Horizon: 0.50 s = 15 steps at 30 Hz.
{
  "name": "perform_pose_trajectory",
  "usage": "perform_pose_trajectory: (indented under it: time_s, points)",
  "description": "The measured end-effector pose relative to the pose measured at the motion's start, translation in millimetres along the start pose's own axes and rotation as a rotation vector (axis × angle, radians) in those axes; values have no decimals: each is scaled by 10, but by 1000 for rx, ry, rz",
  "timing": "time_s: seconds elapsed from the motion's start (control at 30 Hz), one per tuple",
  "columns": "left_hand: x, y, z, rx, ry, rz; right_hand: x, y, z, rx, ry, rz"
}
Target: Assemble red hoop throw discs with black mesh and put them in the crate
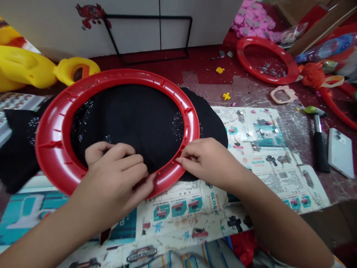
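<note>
A large red plastic ring [52, 130] lies over black fabric [134, 115] dotted with small shiny studs. My left hand [119, 175] grips the ring's near rim, its fingers curled over the inner edge. At the ring's near right part, my right hand [205, 160] is pinched with thumb and forefinger against the rim. Whatever may be between those fingertips is too small to make out. The fabric shows through the opening and spreads out past the ring on the left and right.
Printed cardboard [267, 156] covers the work surface. On the right are a hammer [318, 145], a white phone [340, 152] and a second red ring [242, 56]. Yellow plastic pieces [28, 67] lie left; a black wire stand [150, 16] is behind. Pink pieces [253, 18] are piled at the back.
</note>
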<state>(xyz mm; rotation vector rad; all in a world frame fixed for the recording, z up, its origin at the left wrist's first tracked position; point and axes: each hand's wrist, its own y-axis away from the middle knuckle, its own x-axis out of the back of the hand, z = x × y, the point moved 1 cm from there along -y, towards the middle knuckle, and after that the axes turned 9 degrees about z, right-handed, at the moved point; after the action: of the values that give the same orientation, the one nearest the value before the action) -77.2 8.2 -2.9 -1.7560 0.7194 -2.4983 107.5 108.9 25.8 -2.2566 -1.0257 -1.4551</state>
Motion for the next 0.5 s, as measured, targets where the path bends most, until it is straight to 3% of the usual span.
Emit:
perform_pose_trajectory:
  time_s: [0.1,0.2,0.3,0.5]
  points:
    - [99,20,-13,52,5,-63,-69,-1,-44,-14,-10,7]
    - [123,31,91,145,-1,8,-120,7,-93,-27,36,32]
    - [26,22,210,180,-46,75,-120,19,-108,-30,73,44]
    - [-144,-3,230,144,-137,42,17,45,-43,82,47,34]
